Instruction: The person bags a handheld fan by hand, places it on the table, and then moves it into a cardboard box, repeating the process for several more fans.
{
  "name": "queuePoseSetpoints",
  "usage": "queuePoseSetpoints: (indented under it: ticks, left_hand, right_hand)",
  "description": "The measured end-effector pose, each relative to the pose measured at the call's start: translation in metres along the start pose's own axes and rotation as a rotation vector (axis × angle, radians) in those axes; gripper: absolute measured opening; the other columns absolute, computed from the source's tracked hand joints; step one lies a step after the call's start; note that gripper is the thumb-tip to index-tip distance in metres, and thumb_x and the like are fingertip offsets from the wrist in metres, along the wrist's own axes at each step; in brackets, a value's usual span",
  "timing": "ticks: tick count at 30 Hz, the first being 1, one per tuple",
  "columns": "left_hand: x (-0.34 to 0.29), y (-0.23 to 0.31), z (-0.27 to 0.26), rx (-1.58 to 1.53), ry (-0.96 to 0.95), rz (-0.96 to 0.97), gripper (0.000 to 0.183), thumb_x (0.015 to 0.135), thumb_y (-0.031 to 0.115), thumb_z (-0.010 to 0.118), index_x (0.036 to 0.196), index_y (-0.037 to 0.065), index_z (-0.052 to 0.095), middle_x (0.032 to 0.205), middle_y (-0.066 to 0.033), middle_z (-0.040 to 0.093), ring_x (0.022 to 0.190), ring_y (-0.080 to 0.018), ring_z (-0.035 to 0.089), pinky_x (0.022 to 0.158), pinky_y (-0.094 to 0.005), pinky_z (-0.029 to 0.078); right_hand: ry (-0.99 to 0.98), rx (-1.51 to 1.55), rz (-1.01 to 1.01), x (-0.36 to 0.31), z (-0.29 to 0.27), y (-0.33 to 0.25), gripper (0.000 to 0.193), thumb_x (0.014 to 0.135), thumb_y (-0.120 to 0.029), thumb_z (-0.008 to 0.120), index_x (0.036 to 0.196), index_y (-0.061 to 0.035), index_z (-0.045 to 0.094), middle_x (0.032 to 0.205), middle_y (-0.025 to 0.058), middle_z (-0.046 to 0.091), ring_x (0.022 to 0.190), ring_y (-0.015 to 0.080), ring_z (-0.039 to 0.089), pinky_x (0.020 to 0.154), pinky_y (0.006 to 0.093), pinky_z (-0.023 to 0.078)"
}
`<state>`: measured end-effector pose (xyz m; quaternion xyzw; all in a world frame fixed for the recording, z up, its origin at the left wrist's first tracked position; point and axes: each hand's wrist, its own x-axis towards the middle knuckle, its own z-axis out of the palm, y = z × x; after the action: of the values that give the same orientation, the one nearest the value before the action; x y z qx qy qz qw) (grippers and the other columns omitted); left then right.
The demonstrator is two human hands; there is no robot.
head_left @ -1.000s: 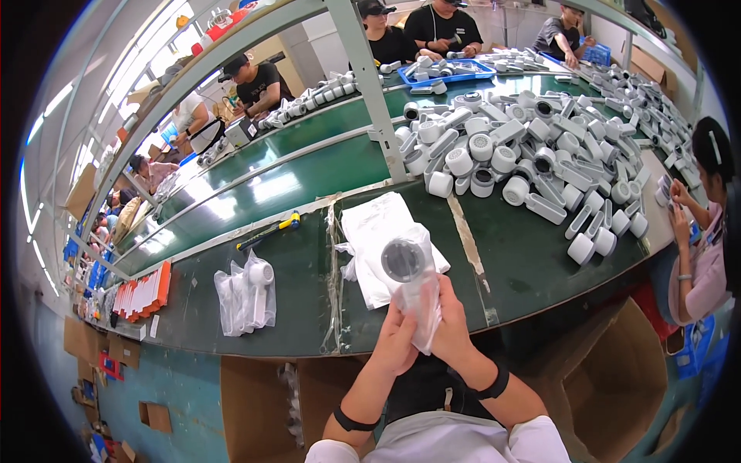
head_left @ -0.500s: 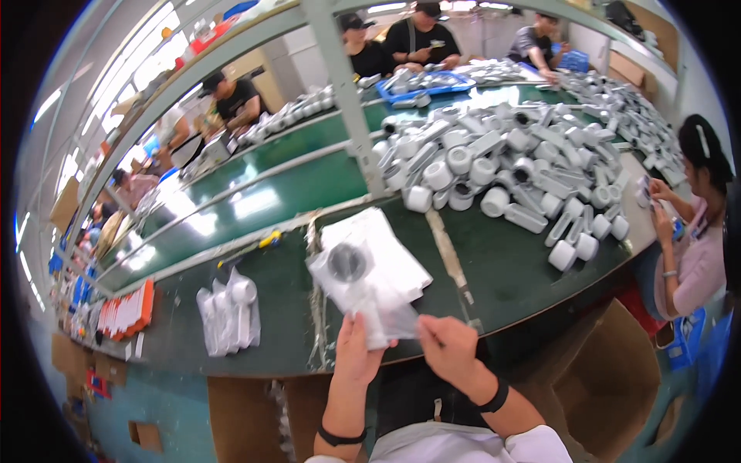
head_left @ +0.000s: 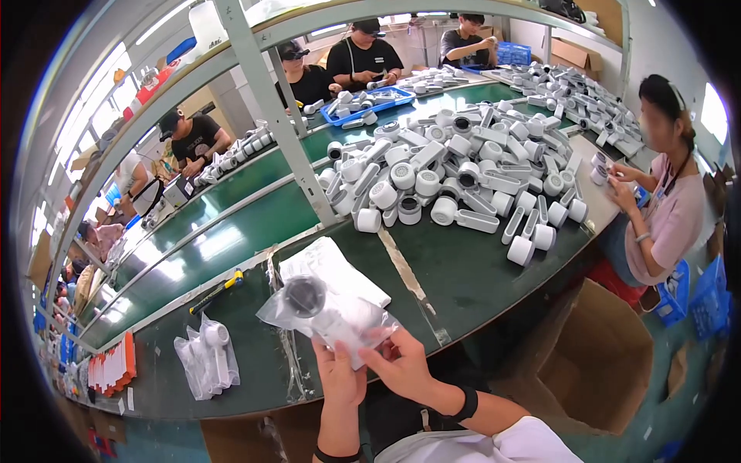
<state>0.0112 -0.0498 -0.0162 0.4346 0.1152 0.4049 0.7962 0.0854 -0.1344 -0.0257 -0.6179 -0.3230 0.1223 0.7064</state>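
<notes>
Above the near table edge I hold a clear plastic bag (head_left: 270, 315) with a white handled device inside, its round grey head (head_left: 304, 296) at the far end. My left hand (head_left: 340, 374) is closed around the near end of the bagged device. Close beside it, my right hand (head_left: 403, 366) pinches the bag's right side with its fingers. Just beyond the bag lies a stack of white sheets or bags (head_left: 332, 258), partly covered by it. To the left, several bagged white devices (head_left: 207, 360) rest together on the dark green table (head_left: 255, 309).
A large pile of white and grey devices (head_left: 455, 162) covers the table's far right. At left are a yellow-and-black tool (head_left: 217, 292) and orange-and-white cartons or cards (head_left: 113, 366). An open cardboard box (head_left: 594, 363) stands right of me. A co-worker (head_left: 664, 185) sits at right; others work across.
My right hand has moved in from the bag's outstretched corner to beside my left hand, and the bag is now gathered between both. The whole view has shifted, with the table appearing further left.
</notes>
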Motion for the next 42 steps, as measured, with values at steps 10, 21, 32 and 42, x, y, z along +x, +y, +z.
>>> queuePoseSetpoints:
  ticks: [10,21,32,42]
  left_hand:
    - [0.006,0.019,0.0,-0.081,0.106,-0.109,0.04,0.103,0.019,0.046,0.138,0.015,0.028,0.133,-0.0121,0.048,0.115,-0.0294,0.056,0.089,-0.0454,0.053]
    - [-0.009,0.084,-0.166,0.184,0.652,0.211,0.047,0.095,0.023,0.054,0.139,0.009,0.044,0.118,-0.0104,0.057,0.096,-0.0215,0.059,0.056,-0.028,0.05]
    - [-0.09,0.271,-0.356,1.172,1.366,0.403,0.043,0.091,0.043,0.061,0.105,0.003,0.066,0.093,-0.0068,0.065,0.07,-0.0167,0.056,0.05,-0.0256,0.042]
    - [-0.07,0.244,-0.431,1.519,1.437,-0.002,0.059,0.091,0.05,0.055,0.112,-0.005,0.06,0.095,-0.0198,0.068,0.074,-0.0338,0.065,0.056,-0.0419,0.052]
  right_hand:
    - [-0.028,0.532,0.154,-0.023,0.008,-0.011,0.01,0.089,0.001,0.067,0.098,0.0029,0.064,0.09,0.0078,0.07,0.077,0.0097,0.065,0.065,0.0212,0.052]
    - [-0.097,-0.085,0.045,0.012,-0.052,0.025,0.017,0.087,-0.017,0.074,0.086,-0.0004,0.069,0.064,-0.0008,0.062,0.058,0.0016,0.052,0.051,0.0199,0.043]
    - [-0.068,-0.268,0.072,0.028,-0.067,0.056,0.019,0.089,-0.018,0.069,0.086,0.0003,0.069,0.063,0.0022,0.062,0.055,0.0061,0.054,0.052,0.0234,0.044]
    - [0.014,-0.093,0.089,0.023,-0.073,0.058,0.013,0.087,-0.012,0.071,0.085,0.0012,0.069,0.064,-0.0013,0.061,0.057,0.0023,0.051,0.05,0.0213,0.042]
